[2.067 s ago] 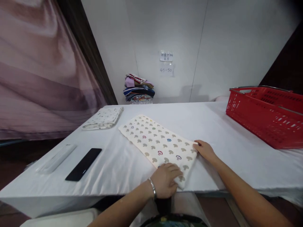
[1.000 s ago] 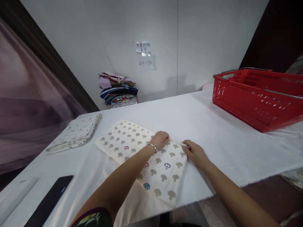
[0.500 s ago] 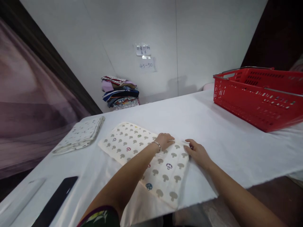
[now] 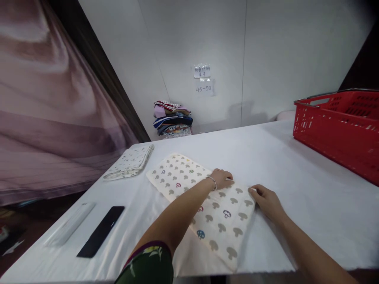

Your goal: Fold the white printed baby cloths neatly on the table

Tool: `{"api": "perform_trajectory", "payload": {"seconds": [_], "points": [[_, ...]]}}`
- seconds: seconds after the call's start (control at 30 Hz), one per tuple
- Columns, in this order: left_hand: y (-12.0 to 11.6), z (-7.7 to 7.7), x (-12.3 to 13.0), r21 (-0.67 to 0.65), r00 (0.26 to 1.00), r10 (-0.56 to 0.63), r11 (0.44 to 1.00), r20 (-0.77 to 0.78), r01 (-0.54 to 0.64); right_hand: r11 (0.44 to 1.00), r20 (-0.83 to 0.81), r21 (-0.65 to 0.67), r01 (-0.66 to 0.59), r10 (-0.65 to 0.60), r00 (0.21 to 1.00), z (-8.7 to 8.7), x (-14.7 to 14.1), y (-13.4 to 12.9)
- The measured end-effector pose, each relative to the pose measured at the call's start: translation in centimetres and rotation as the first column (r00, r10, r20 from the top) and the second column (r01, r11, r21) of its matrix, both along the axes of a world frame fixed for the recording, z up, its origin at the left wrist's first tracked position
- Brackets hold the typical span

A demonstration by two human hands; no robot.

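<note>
Green floral sleeve (image 4: 149, 265), silver bracelet (image 4: 214, 182)

A cloth (image 4: 222, 215) is lying on the table (image 4: 242, 150). A second cloth (image 4: 128, 162) is resting to its left, and a basket (image 4: 334, 138) is sitting to its right. Behind both cloths, a fabric pile (image 4: 172, 119) is standing near the wall (image 4: 272, 59).

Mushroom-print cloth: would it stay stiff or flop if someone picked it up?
The mushroom-print cloth would probably droop, as it looks soft and thin. It seems light, having little bulk above the white table. Pushed, it might wrinkle rather than roll, since it lies flat.
</note>
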State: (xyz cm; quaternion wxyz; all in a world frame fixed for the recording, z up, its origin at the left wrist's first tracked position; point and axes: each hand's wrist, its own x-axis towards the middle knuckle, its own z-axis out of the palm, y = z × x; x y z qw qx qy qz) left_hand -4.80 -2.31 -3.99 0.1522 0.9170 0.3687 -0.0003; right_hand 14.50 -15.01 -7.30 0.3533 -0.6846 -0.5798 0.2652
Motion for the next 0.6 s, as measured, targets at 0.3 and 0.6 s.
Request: {"api": "perform_trajectory", "payload": {"seconds": [0.3,0.6], "points": [[3.1,0.3,-8.4,0.210,0.967,0.215,0.948,0.137,-0.241,0.999,-0.011,-0.015,-0.041,0.041,0.999,0.0,0.2,-0.1],[5.5,0.9,-13.0,0.270,0.964,0.254,0.925,0.080,-0.266,0.998,-0.037,-0.049,-0.049,0.048,0.998,0.4,0.2,-0.4]]}}
